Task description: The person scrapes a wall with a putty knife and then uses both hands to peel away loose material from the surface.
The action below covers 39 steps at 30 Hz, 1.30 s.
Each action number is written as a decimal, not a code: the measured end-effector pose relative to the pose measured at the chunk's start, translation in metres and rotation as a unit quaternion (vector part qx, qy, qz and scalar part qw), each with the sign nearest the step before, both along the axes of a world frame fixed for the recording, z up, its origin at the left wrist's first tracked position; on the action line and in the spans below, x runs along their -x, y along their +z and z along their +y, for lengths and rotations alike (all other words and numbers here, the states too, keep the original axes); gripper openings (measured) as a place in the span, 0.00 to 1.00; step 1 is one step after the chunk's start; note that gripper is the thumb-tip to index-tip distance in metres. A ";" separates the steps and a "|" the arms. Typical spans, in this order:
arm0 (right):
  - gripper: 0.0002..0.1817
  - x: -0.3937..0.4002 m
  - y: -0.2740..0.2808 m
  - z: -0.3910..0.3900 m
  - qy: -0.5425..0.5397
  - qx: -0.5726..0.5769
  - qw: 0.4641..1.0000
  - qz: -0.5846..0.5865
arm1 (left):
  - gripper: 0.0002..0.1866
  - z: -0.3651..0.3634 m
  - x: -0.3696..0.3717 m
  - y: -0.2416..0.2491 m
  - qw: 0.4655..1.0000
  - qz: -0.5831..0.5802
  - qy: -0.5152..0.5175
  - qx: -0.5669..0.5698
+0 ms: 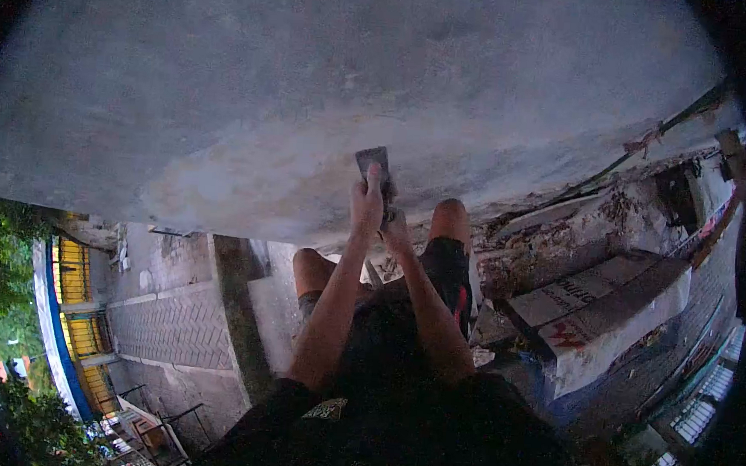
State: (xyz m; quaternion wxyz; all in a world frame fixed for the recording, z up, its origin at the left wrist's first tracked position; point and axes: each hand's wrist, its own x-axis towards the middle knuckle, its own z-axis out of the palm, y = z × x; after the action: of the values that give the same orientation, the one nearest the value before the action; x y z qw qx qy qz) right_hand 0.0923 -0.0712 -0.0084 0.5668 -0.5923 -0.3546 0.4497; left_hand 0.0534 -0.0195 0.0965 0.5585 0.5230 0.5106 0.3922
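Observation:
A dark, flat rectangular tool (pixel 372 158) lies against the pale plastered wall (pixel 249 166) in the middle of the view. My left hand (pixel 366 203) is closed on it, with the thumb stretched up along its face. Just below and to the right, my right hand (pixel 395 227) is closed near the lower end of the tool; what its fingers hold is too dark to make out. Lighter, blotchy patches show on the wall around the tool.
My bare knees (pixel 451 216) are close under the wall. At the right are a printed sack or board (pixel 591 302), rough broken masonry (pixel 552 235) and a dark cable (pixel 599 174). A yellow-barred structure (pixel 71 274) and trees (pixel 0 253) stand at the left.

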 end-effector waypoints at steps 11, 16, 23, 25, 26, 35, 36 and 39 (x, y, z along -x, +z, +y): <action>0.09 -0.004 0.051 -0.022 0.031 -0.073 0.996 0.028 | 0.21 -0.022 0.028 0.026 0.995 -0.102 -0.012 0.012; 0.08 0.032 -0.009 -0.070 0.075 0.149 0.973 0.157 | 0.26 -0.023 0.068 -0.101 0.983 0.073 -0.067 0.153; 0.11 0.022 0.015 -0.048 0.032 0.197 0.927 0.316 | 0.27 -0.022 0.089 -0.120 0.963 0.036 -0.009 0.266; 0.11 0.024 0.017 -0.050 0.050 0.212 0.924 0.315 | 0.27 -0.018 0.090 -0.113 0.964 0.027 -0.009 0.264; 0.12 0.029 0.018 -0.056 0.063 0.231 0.922 0.305 | 0.27 -0.015 0.091 -0.110 0.965 0.021 -0.010 0.261; 0.16 0.048 0.018 -0.064 0.262 0.296 0.912 0.111 | 0.24 -0.024 0.080 -0.081 0.986 -0.076 -0.011 0.150; 0.15 0.045 -0.002 -0.059 0.248 0.260 0.921 0.151 | 0.24 -0.024 0.077 -0.084 0.988 -0.096 -0.016 0.120; 0.12 0.041 -0.077 -0.043 0.202 0.194 0.945 0.166 | 0.22 -0.015 0.061 -0.057 0.993 0.038 0.070 0.089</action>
State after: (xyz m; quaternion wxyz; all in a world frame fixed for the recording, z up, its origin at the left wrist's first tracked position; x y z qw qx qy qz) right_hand 0.0512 -0.1141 -0.0858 0.3888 -0.5233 -0.2737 0.7072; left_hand -0.0075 -0.0348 0.0397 0.5541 0.4489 0.5995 0.3634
